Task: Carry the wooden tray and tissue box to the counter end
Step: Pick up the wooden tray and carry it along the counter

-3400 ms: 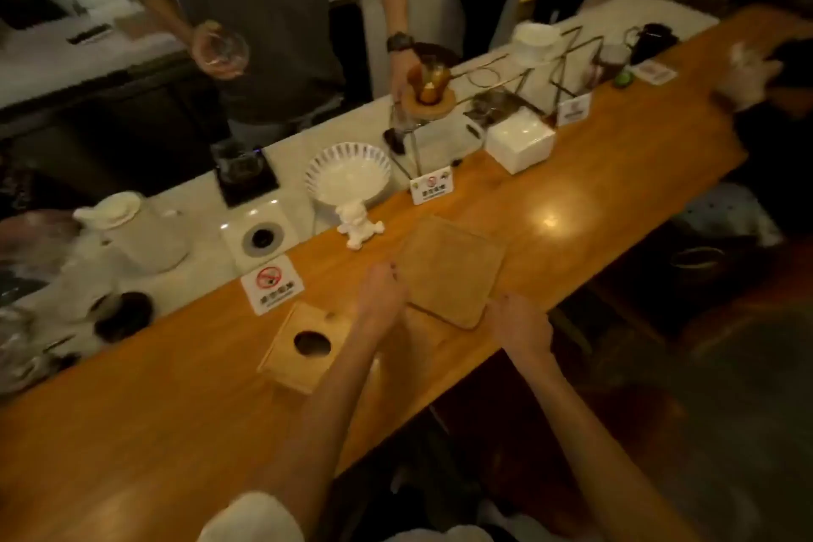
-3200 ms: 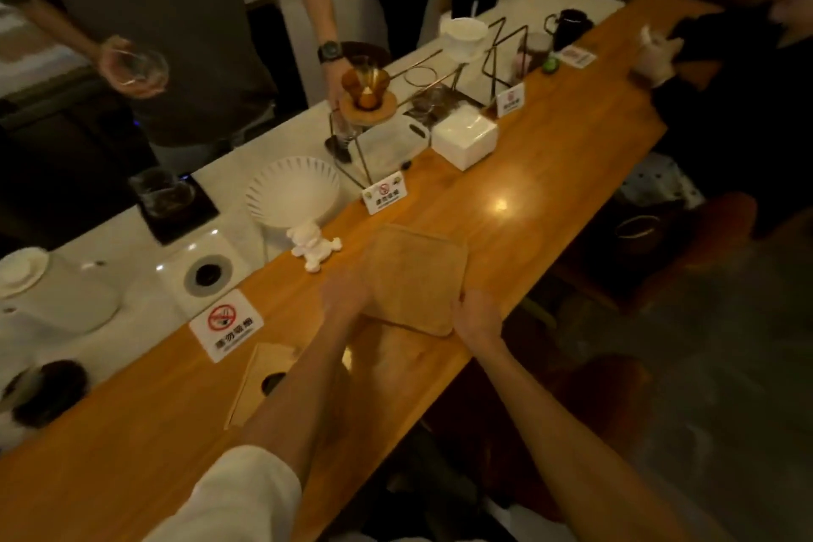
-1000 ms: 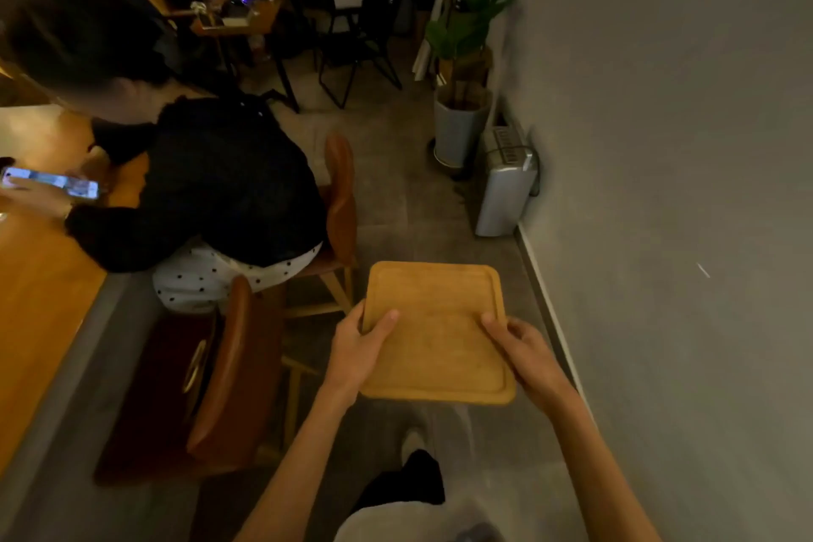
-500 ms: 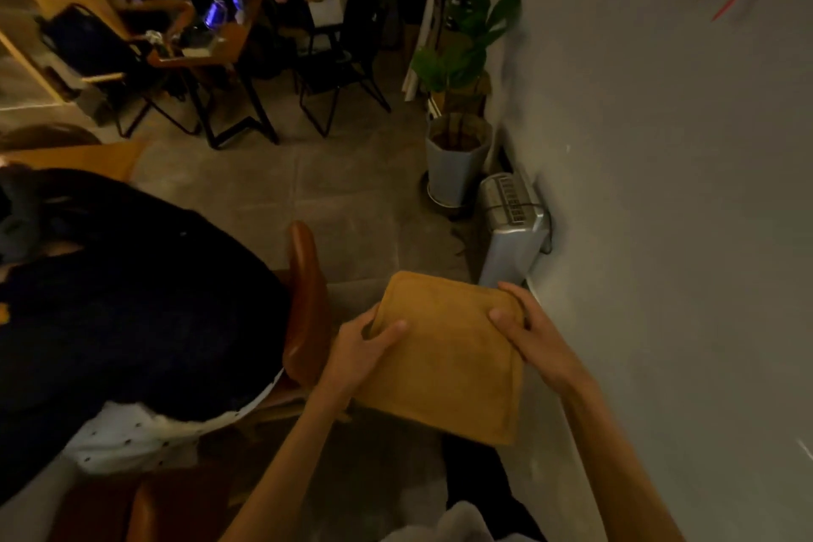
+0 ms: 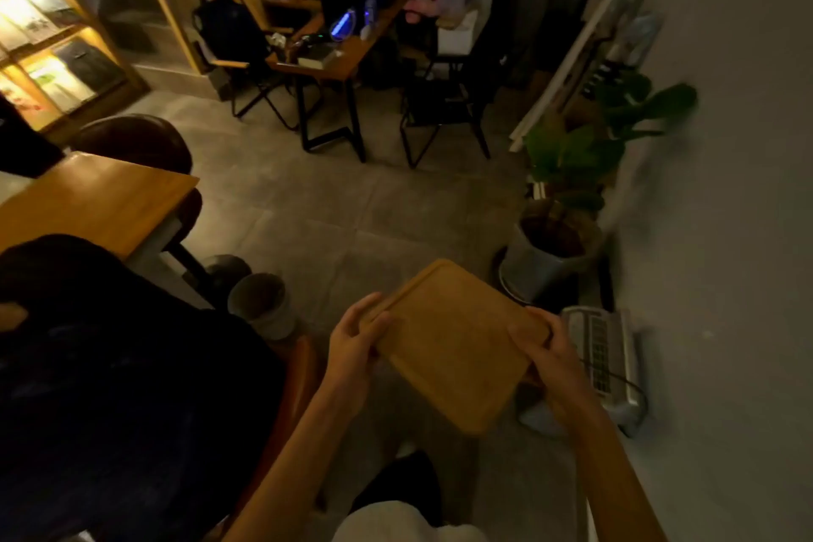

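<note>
The square wooden tray (image 5: 453,343) is in the air in front of me, tilted, above the grey floor. My left hand (image 5: 352,348) grips its left edge and my right hand (image 5: 550,361) grips its right edge. The wooden counter's end (image 5: 97,198) shows at the left, ahead of a seated person. The tissue box is not in view.
A seated person in dark clothes (image 5: 110,365) on an orange chair fills the lower left. A potted plant (image 5: 554,246) and a silver heater (image 5: 602,356) stand along the right wall. A small grey bin (image 5: 259,304) sits near the counter's leg. A table and black chairs (image 5: 334,70) stand ahead.
I have walked on past the seated person with the tray in both hands. The counter's end has come into view at the left, and the plant and heater are closer.
</note>
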A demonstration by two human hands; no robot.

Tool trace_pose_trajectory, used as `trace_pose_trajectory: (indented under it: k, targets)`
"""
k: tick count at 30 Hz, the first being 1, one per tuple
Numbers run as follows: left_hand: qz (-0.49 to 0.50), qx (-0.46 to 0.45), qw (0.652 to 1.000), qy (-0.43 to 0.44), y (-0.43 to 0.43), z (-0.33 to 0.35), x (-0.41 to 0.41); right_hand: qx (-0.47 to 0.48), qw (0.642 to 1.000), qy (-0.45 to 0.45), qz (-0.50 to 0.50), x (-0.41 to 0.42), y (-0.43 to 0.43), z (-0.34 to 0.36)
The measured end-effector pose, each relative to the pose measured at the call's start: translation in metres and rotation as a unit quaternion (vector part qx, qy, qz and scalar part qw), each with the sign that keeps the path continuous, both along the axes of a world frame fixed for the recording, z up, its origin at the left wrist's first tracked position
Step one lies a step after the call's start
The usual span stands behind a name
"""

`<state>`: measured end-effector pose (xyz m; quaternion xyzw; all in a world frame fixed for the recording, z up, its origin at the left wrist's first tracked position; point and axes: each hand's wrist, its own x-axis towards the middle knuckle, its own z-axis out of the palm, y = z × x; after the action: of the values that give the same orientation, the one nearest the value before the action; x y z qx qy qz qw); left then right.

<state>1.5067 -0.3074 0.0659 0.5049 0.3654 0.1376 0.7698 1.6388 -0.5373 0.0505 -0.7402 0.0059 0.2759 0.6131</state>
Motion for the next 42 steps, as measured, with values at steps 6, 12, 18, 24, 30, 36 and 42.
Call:
trace_pose_trajectory:
  k: [6,12,18,24,30,36,42]
  targets:
    - [0.069,0.054,0.996,0.012,0.091,-0.016,0.114,0.045,0.996,0.052,0.053,0.137,0.109,-0.015]
    - [0.021,0.127,0.989,0.069,0.203,-0.024,0.228,0.049,0.99,0.113,0.063,0.254,0.202,-0.031]
    - [0.072,0.132,0.985,0.087,0.286,-0.014,0.316,-0.032,0.985,0.069,0.157,0.367,0.292,-0.019]
    - [0.178,0.131,0.973,0.061,0.381,-0.005,0.397,-0.056,0.942,-0.006,0.33,0.465,0.441,-0.007]
    - [0.325,0.102,0.938,0.057,0.474,0.001,0.454,0.025,0.939,-0.032,0.341,0.524,0.609,-0.002]
    - [0.399,0.113,0.904,0.103,0.529,-0.006,0.465,0.036,0.891,-0.072,0.447,0.546,0.753,0.002]
    - [0.5,0.116,0.846,0.146,0.602,-0.024,0.448,0.036,0.815,-0.081,0.572,0.523,0.88,-0.013]
